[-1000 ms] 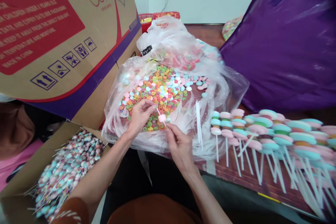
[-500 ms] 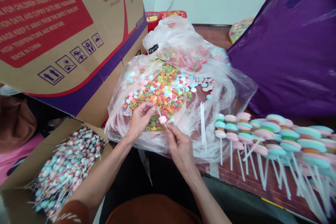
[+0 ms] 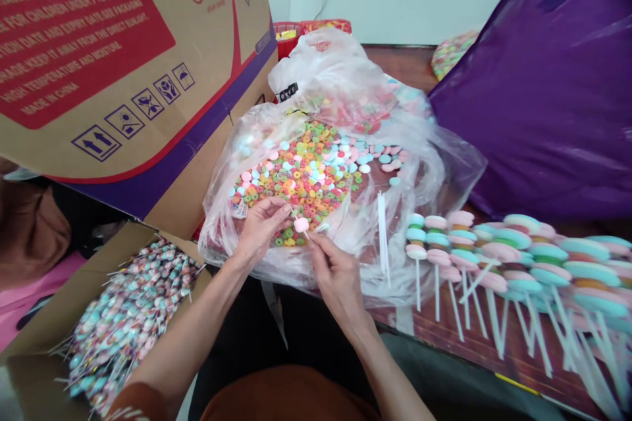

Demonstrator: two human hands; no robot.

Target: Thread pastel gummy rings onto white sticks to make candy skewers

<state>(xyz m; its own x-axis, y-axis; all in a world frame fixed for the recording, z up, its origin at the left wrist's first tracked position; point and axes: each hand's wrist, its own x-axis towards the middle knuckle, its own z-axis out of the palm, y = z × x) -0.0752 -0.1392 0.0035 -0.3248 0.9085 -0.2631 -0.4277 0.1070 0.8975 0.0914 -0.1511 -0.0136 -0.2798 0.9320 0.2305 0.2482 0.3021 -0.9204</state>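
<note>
Between my hands a pink marshmallow-like candy (image 3: 301, 225) is threaded on a thin white stick. My right hand (image 3: 338, 276) pinches the stick's lower end between thumb and fingers. Just up and to the left of the candy, my left hand (image 3: 264, 223) is closed in a pinch by the stick's top end; what lies between its fingertips is too small to make out. Under and beyond both hands, small ring-shaped gummies (image 3: 316, 194) in green, orange and yellow lie heaped with pink, blue and white candies (image 3: 363, 159) on a clear plastic bag (image 3: 419, 197).
Finished-looking candy sticks (image 3: 513, 256) lie in rows on the table's right side, beside loose white sticks (image 3: 382, 233). A large printed carton (image 3: 217, 125) stands left; below it an open box (image 3: 29, 355) holds many candy sticks. A purple bag (image 3: 548, 99) rises at right.
The candy on its stick has shifted slightly left and up, and my right hand slightly left with it. My left hand is slightly lower, its pinch still by the stick's top.
</note>
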